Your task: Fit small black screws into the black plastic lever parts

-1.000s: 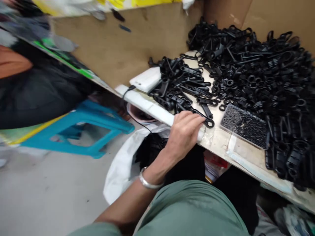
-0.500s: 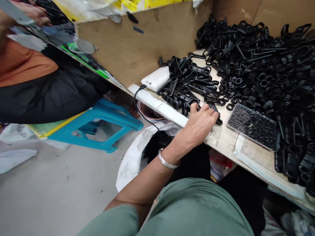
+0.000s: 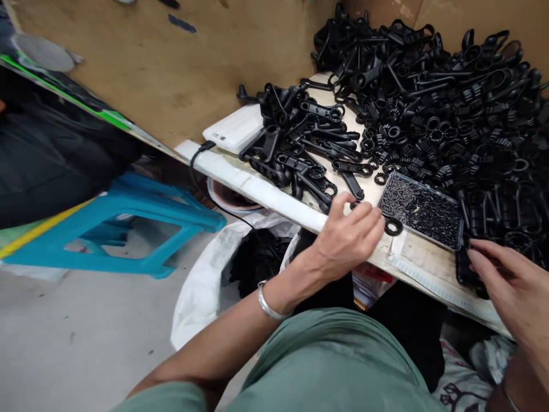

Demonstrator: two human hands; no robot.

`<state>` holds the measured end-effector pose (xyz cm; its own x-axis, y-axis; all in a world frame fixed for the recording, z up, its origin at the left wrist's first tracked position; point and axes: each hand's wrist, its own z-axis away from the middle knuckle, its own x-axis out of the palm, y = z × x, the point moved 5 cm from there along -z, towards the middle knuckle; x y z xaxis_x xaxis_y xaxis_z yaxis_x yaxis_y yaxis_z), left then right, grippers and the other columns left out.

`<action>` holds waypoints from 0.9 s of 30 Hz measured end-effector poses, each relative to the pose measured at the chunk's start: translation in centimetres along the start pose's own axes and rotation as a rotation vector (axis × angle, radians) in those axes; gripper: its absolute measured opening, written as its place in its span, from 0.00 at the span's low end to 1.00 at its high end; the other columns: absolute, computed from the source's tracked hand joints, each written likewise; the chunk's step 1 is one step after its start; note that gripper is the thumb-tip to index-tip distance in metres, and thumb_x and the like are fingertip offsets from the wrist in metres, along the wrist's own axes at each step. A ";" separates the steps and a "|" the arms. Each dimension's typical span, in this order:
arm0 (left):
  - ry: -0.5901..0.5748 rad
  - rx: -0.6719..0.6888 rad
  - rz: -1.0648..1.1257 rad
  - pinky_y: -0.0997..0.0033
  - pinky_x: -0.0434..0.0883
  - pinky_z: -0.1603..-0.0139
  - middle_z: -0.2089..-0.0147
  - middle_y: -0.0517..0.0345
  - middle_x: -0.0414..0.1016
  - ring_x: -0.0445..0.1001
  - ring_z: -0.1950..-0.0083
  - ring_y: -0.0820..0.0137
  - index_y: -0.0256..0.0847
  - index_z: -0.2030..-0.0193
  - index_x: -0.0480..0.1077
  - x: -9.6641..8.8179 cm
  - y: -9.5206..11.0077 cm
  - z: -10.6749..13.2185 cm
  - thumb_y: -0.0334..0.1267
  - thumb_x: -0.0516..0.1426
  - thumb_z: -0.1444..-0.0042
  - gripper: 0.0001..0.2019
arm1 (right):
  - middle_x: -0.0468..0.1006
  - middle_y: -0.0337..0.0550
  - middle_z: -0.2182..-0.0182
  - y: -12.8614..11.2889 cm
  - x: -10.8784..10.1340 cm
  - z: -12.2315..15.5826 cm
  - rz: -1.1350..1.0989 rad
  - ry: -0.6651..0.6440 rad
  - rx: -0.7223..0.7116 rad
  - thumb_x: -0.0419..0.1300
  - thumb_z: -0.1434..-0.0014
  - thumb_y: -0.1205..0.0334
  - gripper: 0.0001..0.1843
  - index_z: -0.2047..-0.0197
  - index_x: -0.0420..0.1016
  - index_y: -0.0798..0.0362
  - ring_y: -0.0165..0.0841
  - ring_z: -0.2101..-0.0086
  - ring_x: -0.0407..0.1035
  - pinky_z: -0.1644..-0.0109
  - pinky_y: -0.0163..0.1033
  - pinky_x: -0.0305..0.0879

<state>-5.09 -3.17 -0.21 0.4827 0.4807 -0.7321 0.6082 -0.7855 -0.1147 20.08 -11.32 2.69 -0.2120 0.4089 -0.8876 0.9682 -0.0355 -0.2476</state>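
My left hand [image 3: 349, 237] is closed round a black plastic part at the table's front edge. The part's ring-shaped end [image 3: 393, 226] sticks out to the right of my fingers; the rest is mostly hidden by them. At the right, my right hand [image 3: 508, 274] has thumb and forefinger drawn together beside a row of black plastic pieces [image 3: 521, 220]. Something dark is at its fingertips, too small to make out. Between my hands lies a clear box [image 3: 422, 209] of small dark screws or pins.
A heap of black ring-ended parts [image 3: 433, 103] covers the back and right. A smaller pile of black arms [image 3: 309, 143] lies by a white power bank [image 3: 235, 129] with a cable. Below left are a white sack [image 3: 193, 303] and a blue stool [image 3: 128, 229].
My left hand has lifted a black part from the pile and brought it near the screw box. My right hand has come into view at the right. The view has shifted rightward.
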 end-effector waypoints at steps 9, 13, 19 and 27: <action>-0.197 0.042 0.261 0.59 0.57 0.48 0.61 0.57 0.79 0.70 0.58 0.68 0.38 0.66 0.71 1.6 1.6 -0.3 0.32 0.54 0.31 0.11 | 0.81 0.44 0.53 -3.3 6.3 -6.2 0.271 -0.331 -0.076 0.57 0.34 0.57 0.15 0.48 0.79 0.48 0.42 0.62 0.76 0.63 0.44 0.66; -0.231 -0.083 0.274 0.60 0.56 0.50 0.58 0.57 0.80 0.69 0.55 0.67 0.39 0.62 0.73 1.3 -0.7 -0.6 0.30 0.51 0.30 0.11 | 0.80 0.45 0.54 -3.6 7.6 -7.2 0.350 -0.371 -0.085 0.56 0.33 0.58 0.13 0.50 0.80 0.48 0.41 0.63 0.74 0.67 0.42 0.60; -0.269 -0.147 0.264 0.60 0.55 0.53 0.65 0.59 0.76 0.65 0.58 0.67 0.39 0.66 0.72 2.7 -1.9 -2.6 0.28 0.49 0.30 0.15 | 0.80 0.44 0.56 -3.4 7.9 -7.2 0.343 -0.378 -0.063 0.55 0.34 0.59 0.13 0.56 0.82 0.47 0.41 0.63 0.73 0.69 0.42 0.56; -0.364 -0.050 0.272 0.57 0.56 0.50 0.71 0.58 0.69 0.66 0.55 0.64 0.39 0.67 0.72 5.8 -1.0 -5.8 0.24 0.48 0.33 0.15 | 0.80 0.45 0.56 -3.0 7.0 -6.2 0.262 -0.288 -0.080 0.54 0.33 0.57 0.15 0.53 0.82 0.47 0.41 0.63 0.73 0.67 0.42 0.61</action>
<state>0.78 2.71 -0.46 0.3809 0.0844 -0.9208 0.5240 -0.8402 0.1398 16.48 -2.74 -0.36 0.0256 0.1223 -0.9922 0.9993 -0.0289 0.0222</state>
